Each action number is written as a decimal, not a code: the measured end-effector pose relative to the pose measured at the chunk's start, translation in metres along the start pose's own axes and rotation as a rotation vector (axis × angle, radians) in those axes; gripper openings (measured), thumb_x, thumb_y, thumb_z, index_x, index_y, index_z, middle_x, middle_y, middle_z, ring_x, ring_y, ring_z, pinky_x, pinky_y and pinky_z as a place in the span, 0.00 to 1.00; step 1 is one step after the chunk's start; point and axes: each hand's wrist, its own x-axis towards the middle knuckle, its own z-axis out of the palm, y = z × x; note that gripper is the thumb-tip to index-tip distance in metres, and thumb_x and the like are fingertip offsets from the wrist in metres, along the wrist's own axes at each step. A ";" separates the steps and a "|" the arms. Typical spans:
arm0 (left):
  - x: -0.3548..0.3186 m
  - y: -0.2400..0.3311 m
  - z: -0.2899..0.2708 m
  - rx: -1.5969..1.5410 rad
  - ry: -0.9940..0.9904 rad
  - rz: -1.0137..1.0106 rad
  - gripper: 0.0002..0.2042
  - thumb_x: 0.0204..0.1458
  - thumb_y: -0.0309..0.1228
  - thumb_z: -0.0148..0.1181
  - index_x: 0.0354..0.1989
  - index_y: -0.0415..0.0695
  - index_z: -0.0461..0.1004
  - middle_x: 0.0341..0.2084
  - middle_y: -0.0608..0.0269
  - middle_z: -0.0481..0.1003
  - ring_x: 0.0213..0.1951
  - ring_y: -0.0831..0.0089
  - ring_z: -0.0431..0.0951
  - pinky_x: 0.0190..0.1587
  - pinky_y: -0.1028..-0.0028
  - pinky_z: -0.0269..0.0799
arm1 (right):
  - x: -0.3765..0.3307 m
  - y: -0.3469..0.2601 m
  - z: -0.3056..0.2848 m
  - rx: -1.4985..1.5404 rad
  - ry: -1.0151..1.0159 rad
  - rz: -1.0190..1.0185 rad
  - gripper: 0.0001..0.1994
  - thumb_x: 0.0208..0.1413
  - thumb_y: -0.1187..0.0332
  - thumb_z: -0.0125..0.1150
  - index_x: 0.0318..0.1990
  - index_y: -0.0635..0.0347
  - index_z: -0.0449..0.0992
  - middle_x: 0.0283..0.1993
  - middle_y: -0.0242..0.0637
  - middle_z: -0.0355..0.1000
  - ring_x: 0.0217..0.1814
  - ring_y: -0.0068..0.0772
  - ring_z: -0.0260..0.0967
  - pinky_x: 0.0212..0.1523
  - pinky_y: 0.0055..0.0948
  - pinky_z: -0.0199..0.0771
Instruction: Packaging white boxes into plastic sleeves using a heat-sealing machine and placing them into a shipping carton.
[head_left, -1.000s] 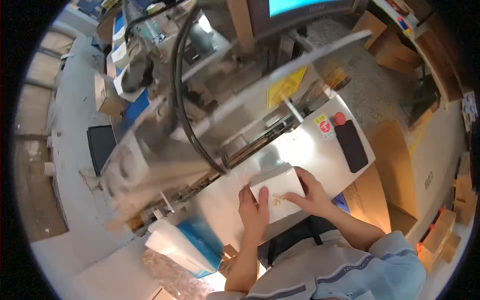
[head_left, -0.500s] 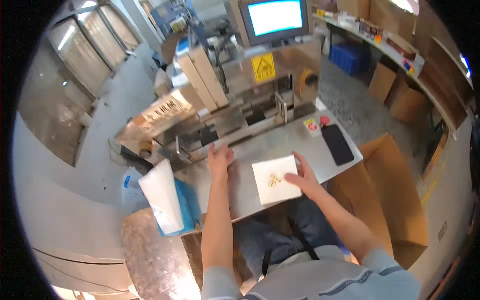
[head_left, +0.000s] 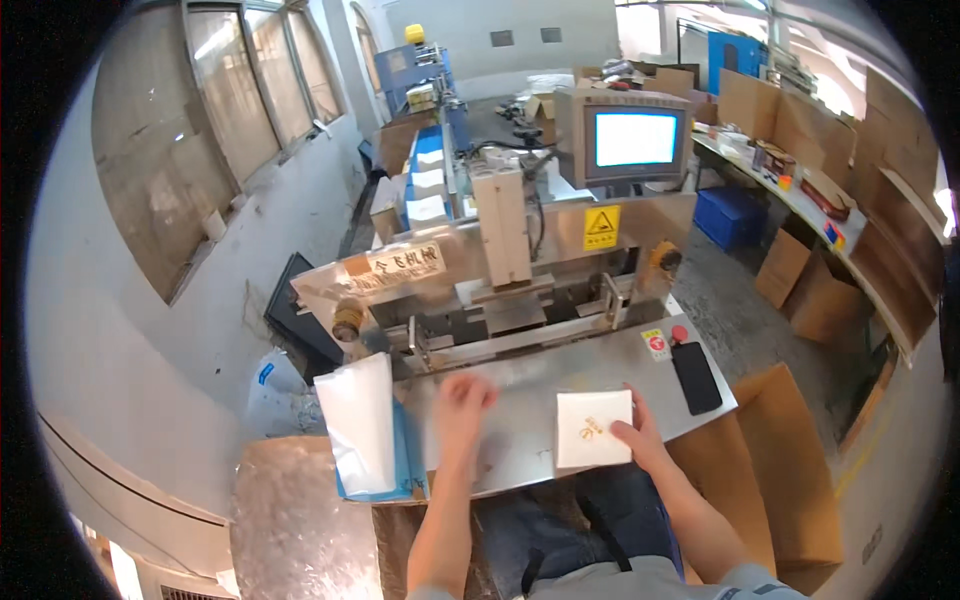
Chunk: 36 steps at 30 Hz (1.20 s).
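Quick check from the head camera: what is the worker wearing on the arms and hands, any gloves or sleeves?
No gloves: the left hand and right hand are bare, and the left one is motion-blurred. Both forearms are uncovered from wrist to elbow. Light blue-grey sleeves show only at the bottom edge of the view, near the elbows. No watch, rings or bands can be made out.

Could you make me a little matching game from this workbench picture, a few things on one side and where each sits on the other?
Things:
1. white packet
2. black phone
3. monitor
4. left hand

Places:
A. lit up, above and behind the machine
B. on the metal table's right end, beside a red button
C. over the bare middle of the table, blurred
D. flat on the table under the right hand's fingers

Pairs: 1-D, 2-B, 3-A, 4-C
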 end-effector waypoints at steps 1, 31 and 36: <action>-0.030 0.031 -0.037 0.000 0.053 0.011 0.05 0.57 0.24 0.62 0.38 0.37 0.74 0.31 0.60 0.78 0.31 0.70 0.81 0.36 0.72 0.80 | 0.000 0.001 0.007 0.019 -0.019 -0.011 0.45 0.54 0.72 0.67 0.75 0.62 0.44 0.60 0.49 0.69 0.61 0.36 0.69 0.60 0.35 0.70; -0.120 0.065 -0.228 0.986 0.569 0.116 0.28 0.58 0.31 0.61 0.65 0.32 0.63 0.62 0.37 0.66 0.63 0.50 0.69 0.61 0.60 0.67 | 0.285 -0.247 -0.013 -1.179 0.342 -1.015 0.16 0.49 0.83 0.50 0.46 0.65 0.71 0.65 0.51 0.64 0.73 0.62 0.53 0.70 0.50 0.57; -0.101 0.066 -0.239 1.207 0.576 0.174 0.34 0.53 0.37 0.67 0.63 0.28 0.62 0.60 0.34 0.67 0.61 0.44 0.67 0.65 0.57 0.61 | 0.237 -0.241 -0.004 -1.076 0.320 -1.103 0.13 0.56 0.80 0.52 0.49 0.66 0.72 0.61 0.52 0.68 0.66 0.56 0.64 0.64 0.44 0.65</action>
